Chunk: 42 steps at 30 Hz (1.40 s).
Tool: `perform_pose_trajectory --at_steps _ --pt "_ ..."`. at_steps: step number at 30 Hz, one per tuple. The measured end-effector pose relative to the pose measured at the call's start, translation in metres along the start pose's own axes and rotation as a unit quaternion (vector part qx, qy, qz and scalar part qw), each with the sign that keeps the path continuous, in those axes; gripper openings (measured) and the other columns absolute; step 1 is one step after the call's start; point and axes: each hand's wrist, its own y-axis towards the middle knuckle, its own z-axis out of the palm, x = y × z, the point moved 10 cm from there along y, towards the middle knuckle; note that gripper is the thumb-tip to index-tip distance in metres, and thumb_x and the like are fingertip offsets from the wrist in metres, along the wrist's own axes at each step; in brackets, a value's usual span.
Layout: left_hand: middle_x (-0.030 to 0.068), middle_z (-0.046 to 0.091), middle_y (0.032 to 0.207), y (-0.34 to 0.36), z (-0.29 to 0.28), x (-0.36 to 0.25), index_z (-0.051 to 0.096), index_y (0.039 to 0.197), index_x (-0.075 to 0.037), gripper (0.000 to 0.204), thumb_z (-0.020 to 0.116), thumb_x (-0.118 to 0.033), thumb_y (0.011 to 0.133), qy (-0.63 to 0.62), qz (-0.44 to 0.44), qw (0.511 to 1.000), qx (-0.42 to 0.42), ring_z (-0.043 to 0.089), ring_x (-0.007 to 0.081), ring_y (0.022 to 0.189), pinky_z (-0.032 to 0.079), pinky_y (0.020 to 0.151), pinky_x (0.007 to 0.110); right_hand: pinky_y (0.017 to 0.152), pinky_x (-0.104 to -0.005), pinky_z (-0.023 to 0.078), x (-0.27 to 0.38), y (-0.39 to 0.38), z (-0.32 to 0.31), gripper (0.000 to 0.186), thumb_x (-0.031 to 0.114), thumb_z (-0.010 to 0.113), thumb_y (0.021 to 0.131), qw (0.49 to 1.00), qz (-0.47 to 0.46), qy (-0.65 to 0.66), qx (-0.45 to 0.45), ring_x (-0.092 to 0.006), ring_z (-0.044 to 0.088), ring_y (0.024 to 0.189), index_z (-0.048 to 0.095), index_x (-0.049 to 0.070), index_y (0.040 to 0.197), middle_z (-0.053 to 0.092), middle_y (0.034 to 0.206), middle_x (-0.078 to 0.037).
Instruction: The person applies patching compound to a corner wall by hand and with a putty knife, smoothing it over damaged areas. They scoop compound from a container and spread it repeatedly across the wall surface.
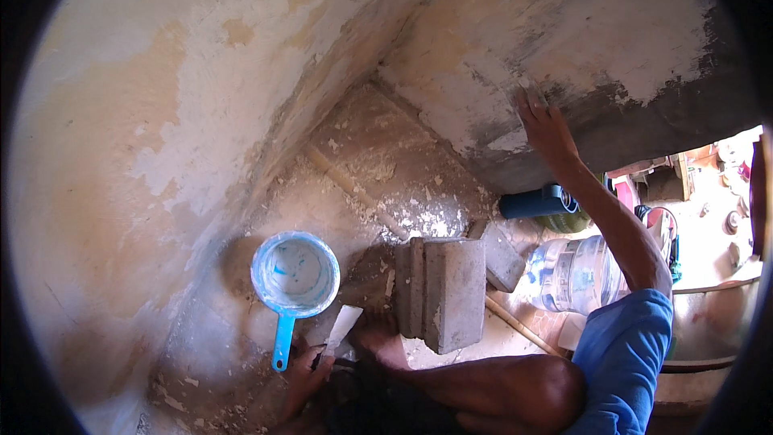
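My left hand (308, 372) is low in the head view, closed around the dark handle of a putty knife (345, 324) with a whitish blade pointing up and right. Beside it stands a light blue dipper (295, 274) with white paste smeared inside; its handle (282, 342) reaches down close to my left fingers. My right arm stretches up to the far right wall (580, 48), which is patched with white over dark grey. Against that surface my right hand (549, 130) has bent fingers, with something thin and pale at the tips that I cannot make out.
Grey concrete blocks (452, 294) stand in front of my bent leg. Right of them lie a large clear water bottle (572, 274), a blue cylindrical container (531, 203) and a wooden stick (523, 325). Pale flakes litter the floor (362, 145). Another wall (137, 153) rises on the left.
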Motion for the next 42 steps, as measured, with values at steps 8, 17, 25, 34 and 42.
perform_pose_trajectory --at_steps 8,17,25,34,42 --pt "0.0004 0.06 0.068 0.007 0.002 -0.001 0.064 0.11 0.001 0.026 0.063 -0.02 0.095 0.011 -0.006 1.0 0.024 0.055 0.0075 0.058 0.045 0.054 0.025 0.093 -0.0378 0.041 0.003 -0.02 -0.068 0.066 0.043 0.07 0.078 0.987 0.038 0.157 -0.019 -0.0246 0.044 0.125 0.056 0.007 0.132 0.047 0.139 -0.008" --pt "0.0015 0.06 0.069 0.004 -0.001 -0.012 0.063 0.106 -0.001 0.023 0.062 -0.02 0.094 0.026 0.001 1.0 0.002 0.055 0.0086 0.056 0.045 0.053 0.025 0.084 -0.0363 0.044 -0.018 0.105 -0.067 0.055 0.021 0.065 0.082 0.987 0.127 0.1 -0.021 -0.0214 0.05 0.12 0.054 0.015 0.135 0.051 0.137 -0.006" --pt "0.0027 0.062 0.07 0.008 -0.002 -0.014 0.062 0.105 0.001 0.022 0.063 -0.019 0.094 0.029 0.001 1.0 0.006 0.057 0.0087 0.057 0.045 0.053 0.026 0.08 -0.0359 0.048 -0.05 0.096 -0.055 0.052 0.019 0.065 0.081 0.972 0.217 0.085 -0.022 -0.0222 0.054 0.111 0.055 0.011 0.132 0.053 0.131 -0.006" --pt "0.0032 0.063 0.073 0.008 -0.005 -0.017 0.062 0.11 0.002 0.025 0.062 -0.018 0.094 0.017 -0.018 1.0 -0.018 0.057 0.0089 0.058 0.046 0.054 0.026 0.085 -0.0395 0.046 0.027 0.113 -0.027 0.046 0.019 0.06 0.086 0.98 0.152 0.126 -0.016 -0.0265 0.05 0.116 0.056 0.003 0.129 0.05 0.132 -0.01" --pt "0.0025 0.062 0.073 0.008 -0.005 -0.02 0.062 0.109 0.002 0.025 0.061 -0.018 0.094 -0.007 -0.026 1.0 -0.01 0.057 0.0084 0.058 0.045 0.054 0.025 0.088 -0.039 0.043 0.073 0.065 0.018 0.056 0.028 0.061 0.086 0.988 0.08 0.132 0.015 -0.0248 0.045 0.123 0.053 0.004 0.135 0.05 0.134 -0.009"
